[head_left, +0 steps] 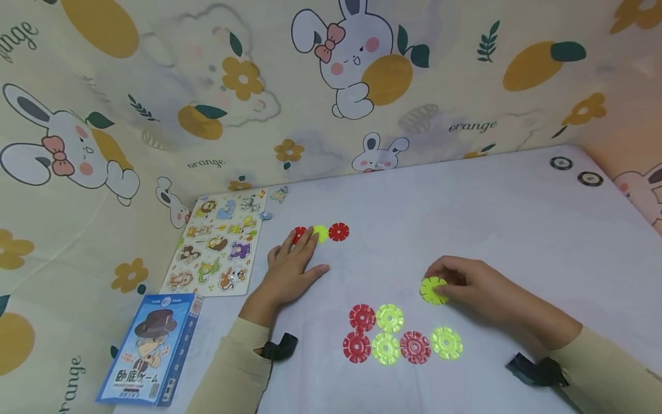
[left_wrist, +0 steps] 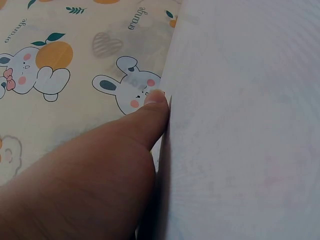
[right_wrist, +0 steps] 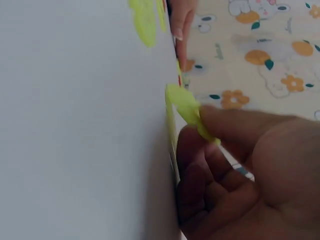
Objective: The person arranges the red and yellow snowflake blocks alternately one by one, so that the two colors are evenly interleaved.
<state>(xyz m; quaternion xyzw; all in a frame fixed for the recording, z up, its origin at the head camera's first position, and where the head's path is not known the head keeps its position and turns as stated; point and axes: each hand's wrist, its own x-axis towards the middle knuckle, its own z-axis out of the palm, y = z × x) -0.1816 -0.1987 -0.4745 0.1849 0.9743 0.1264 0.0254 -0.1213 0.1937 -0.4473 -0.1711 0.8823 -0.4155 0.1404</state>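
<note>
My right hand [head_left: 478, 287] pinches a yellow notched plastic disc [head_left: 433, 291] between thumb and fingers. In the right wrist view that disc [right_wrist: 186, 106] stands tilted close over the table. My left hand [head_left: 292, 275] lies palm down with its fingers extended, fingertips at a short row of discs. This row has a red disc [head_left: 299, 234] partly hidden by the fingers, a yellow disc [head_left: 320, 233] and another red disc [head_left: 339, 232]. Nearer to me lie several more, among them a red disc [head_left: 357, 347] and a yellow disc [head_left: 447, 343], in two rows.
A sticker-like animal puzzle board [head_left: 214, 244] lies at the left, with a blue game box [head_left: 150, 351] in front of it. Two dark round pieces [head_left: 561, 163] sit at the far right corner. A printed rabbit cloth [head_left: 331, 132] hangs behind the white table [head_left: 465, 218].
</note>
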